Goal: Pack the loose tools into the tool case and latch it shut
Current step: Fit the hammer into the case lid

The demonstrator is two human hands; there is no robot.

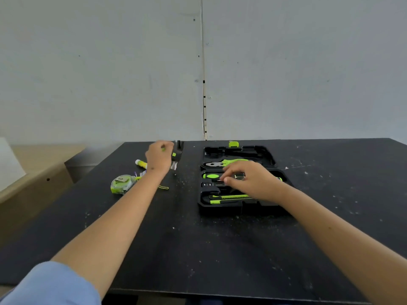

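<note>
The table [198,249] is black, flecked all over with small white specks and scuffs. On it the tool case [220,209] is black as well, and the tools in it are lime green and black: a utility knife [229,198] striped green on black near the case's front edge, pliers [226,162] with green handles and grey metal farther back. Left of the case, the tape measure [122,183] is lime green under clear wrapping, and the hammer [176,156] is black with a green patch. Behind the table, the wall [110,62] is pale grey. The sleeve [50,285] is light blue.
</note>
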